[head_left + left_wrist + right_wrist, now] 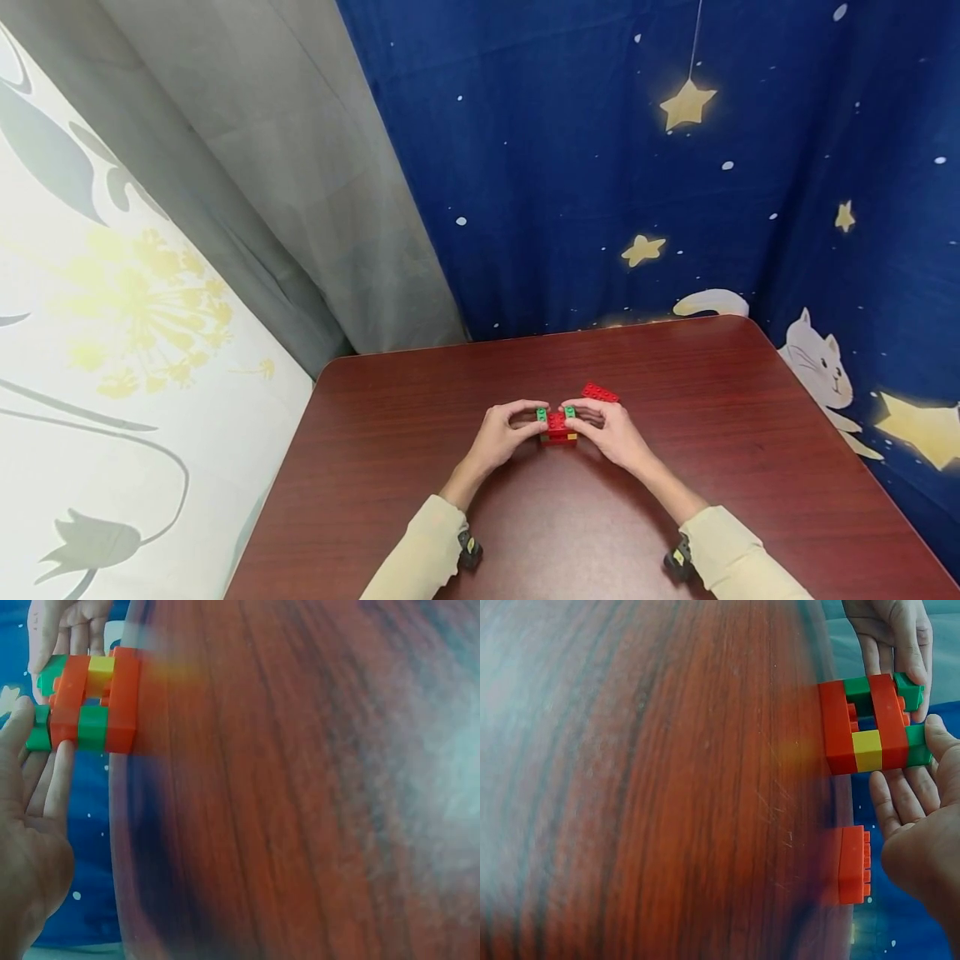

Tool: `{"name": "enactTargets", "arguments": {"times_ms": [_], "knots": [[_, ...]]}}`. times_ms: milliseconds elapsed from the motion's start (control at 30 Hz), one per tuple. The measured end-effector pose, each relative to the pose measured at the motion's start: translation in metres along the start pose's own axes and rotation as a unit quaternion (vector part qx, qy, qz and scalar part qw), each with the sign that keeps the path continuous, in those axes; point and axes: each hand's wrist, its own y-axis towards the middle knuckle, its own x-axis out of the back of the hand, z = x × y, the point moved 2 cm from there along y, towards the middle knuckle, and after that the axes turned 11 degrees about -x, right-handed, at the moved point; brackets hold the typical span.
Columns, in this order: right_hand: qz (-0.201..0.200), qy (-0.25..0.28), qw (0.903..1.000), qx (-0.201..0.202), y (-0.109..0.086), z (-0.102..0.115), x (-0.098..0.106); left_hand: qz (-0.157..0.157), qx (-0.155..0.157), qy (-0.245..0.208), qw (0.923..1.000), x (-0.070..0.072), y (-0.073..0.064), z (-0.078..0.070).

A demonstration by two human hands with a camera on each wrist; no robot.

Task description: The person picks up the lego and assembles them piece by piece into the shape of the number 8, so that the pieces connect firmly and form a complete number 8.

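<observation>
Curtain of navy-blue fabric (555, 167), printed with yellow stars and a white cat, hangs beyond both hands. Tabletop of dark red-brown wood grain (420, 392) lies beneath the hands and spreads to either side. Cream fabric sleeves (420, 546) end behind the hands, above the wrists.

Left hand (501, 431): thumb on near side, index finger on far side, pinching a small green plastic brick (542, 414). Right hand (617, 432): same grip, mirrored, on a second small green plastic brick (570, 412).

Stack of plastic bricks (558, 440) sits between the hands, the two pinched pieces at its top ends. Below these: upper red studded brick (889, 720), then a spaced layer, then bottom red brick (836, 735). Whether the pinched pieces are fully seated cannot be told.

Loose red studded plastic brick (601, 392) rests just beyond the right hand's fingers. Within the spaced layer: middle green block (92, 727) at the left-hand end, small yellow block (867, 752) at the right-hand end.
</observation>
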Motion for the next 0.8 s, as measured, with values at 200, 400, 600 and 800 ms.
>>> {"name": "enactTargets", "arguments": {"times_ms": [200,400,600,800], "knots": [[-0.003,0.000,1.0000,-0.004,0.000,-0.002,0.000,-0.020,0.003,0.001,0.9998,-0.003,-0.003,0.001],[-0.007,0.006,1.0000,-0.002,-0.003,0.004,-0.002,-0.027,0.003,0.005,0.9996,-0.004,-0.004,0.001],[0.000,0.005,0.9999,-0.014,-0.003,0.014,-0.002,-0.014,-0.004,0.021,0.9997,-0.003,-0.002,-0.001],[-0.007,0.002,0.9999,-0.015,0.001,0.004,-0.001,-0.022,-0.017,0.048,0.9985,-0.004,-0.002,-0.003]]}}
